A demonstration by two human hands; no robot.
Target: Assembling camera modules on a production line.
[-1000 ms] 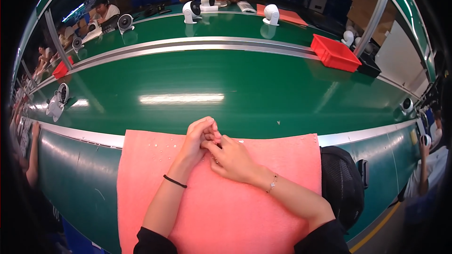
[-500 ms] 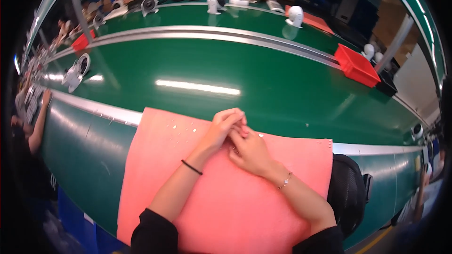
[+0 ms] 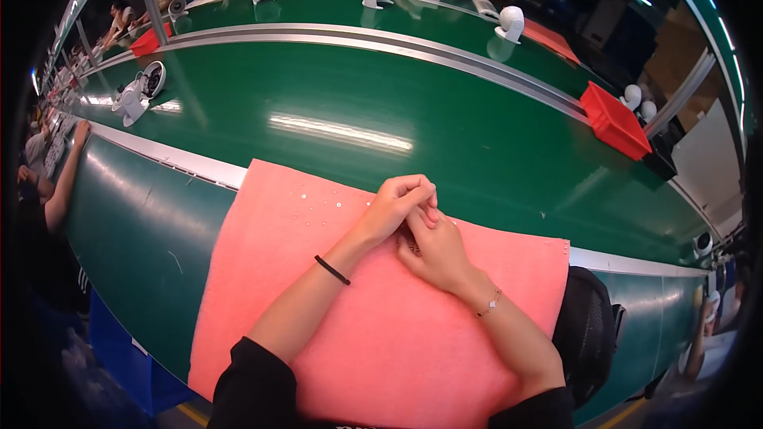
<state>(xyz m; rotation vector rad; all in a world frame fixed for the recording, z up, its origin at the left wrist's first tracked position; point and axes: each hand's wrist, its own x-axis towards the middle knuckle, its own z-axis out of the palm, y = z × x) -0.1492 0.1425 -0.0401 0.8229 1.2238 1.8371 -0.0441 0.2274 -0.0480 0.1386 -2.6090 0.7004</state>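
Note:
My left hand (image 3: 400, 205) and my right hand (image 3: 439, 252) meet above the pink mat (image 3: 350, 333), near its far edge. The left fingers are curled in, their tips against the fingers of the right. Bent into a cup, my right hand has small dark and shiny bits (image 3: 412, 245) showing by its thumb; their kind is too small to make out. Whatever is between the left fingertips is hidden. Several tiny shiny pieces (image 3: 339, 205), some ring-like, lie scattered on the mat left of my hands.
Beyond the mat runs a green belt (image 3: 318, 83) with a white fan-like device (image 3: 141, 93) at left. A red bin (image 3: 616, 120) stands at far right. A black bag-like thing (image 3: 586, 326) sits right of the mat. People work across the line and at the left.
The whole view has shifted slightly. My hands remain together, a little farther right over the mat, and the bits by the right thumb show more clearly.

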